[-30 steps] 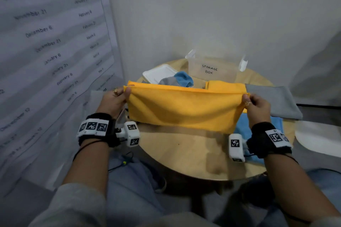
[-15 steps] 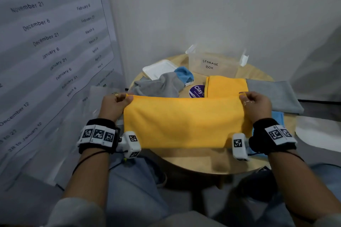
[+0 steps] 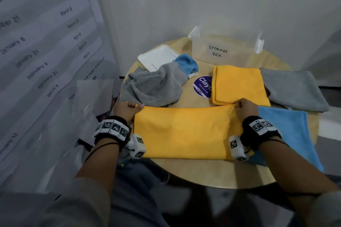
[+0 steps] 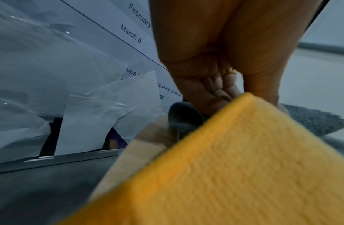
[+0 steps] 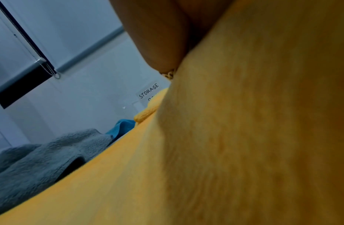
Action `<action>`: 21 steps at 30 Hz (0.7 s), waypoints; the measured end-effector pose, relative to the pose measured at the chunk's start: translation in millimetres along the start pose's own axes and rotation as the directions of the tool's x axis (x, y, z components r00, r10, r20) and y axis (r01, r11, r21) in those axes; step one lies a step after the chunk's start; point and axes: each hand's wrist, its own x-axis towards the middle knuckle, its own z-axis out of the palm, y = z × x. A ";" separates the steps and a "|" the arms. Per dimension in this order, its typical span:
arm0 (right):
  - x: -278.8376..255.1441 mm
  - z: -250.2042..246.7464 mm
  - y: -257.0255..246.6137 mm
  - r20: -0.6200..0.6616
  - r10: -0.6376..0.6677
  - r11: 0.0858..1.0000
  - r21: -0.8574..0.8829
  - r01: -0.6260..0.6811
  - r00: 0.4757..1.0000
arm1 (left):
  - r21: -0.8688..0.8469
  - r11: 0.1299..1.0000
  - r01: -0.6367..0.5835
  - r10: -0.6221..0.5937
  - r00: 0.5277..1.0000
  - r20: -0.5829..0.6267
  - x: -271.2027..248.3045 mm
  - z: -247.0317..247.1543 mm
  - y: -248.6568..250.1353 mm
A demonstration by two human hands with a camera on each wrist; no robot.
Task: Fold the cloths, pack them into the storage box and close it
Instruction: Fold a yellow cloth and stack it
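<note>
A yellow cloth (image 3: 186, 132) lies folded in a wide band across the near side of the round wooden table (image 3: 212, 175). My left hand (image 3: 127, 109) pinches its far left corner and my right hand (image 3: 244, 106) pinches its far right corner. In the left wrist view the curled fingers (image 4: 211, 91) meet the yellow cloth (image 4: 234, 167). The cloth (image 5: 205, 152) fills the right wrist view. The clear storage box (image 3: 225, 48) stands open at the back. Its white lid (image 3: 156, 57) lies to the left.
A folded yellow cloth (image 3: 239, 84), a folded grey cloth (image 3: 293, 88) and a flat blue cloth (image 3: 293, 134) lie on the right. A crumpled grey cloth (image 3: 155, 86) and a blue one (image 3: 186, 64) lie at the back left. A round purple sticker (image 3: 203, 86) sits mid-table. Papers (image 3: 36, 61) hang left.
Both hands have lowered the yellow cloth from hanging in the air down flat onto the table, still holding its far corners.
</note>
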 end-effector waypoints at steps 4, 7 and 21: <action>-9.0 -9.4 -6.5 -0.040 0.001 1.000 0.008 0.000 0.999 | -0.055 0.998 0.022 -0.018 0.997 0.079 -7.9 5.5 0.3; -46.2 -17.1 -26.5 -0.169 -0.212 0.977 -0.018 0.212 0.963 | 0.089 0.995 -0.049 0.054 0.997 -0.062 -46.0 9.1 8.3; -151.1 68.8 14.3 0.402 -0.212 0.878 -0.322 0.354 0.891 | 0.578 0.758 -0.302 -0.044 0.861 0.507 -154.5 111.8 -4.6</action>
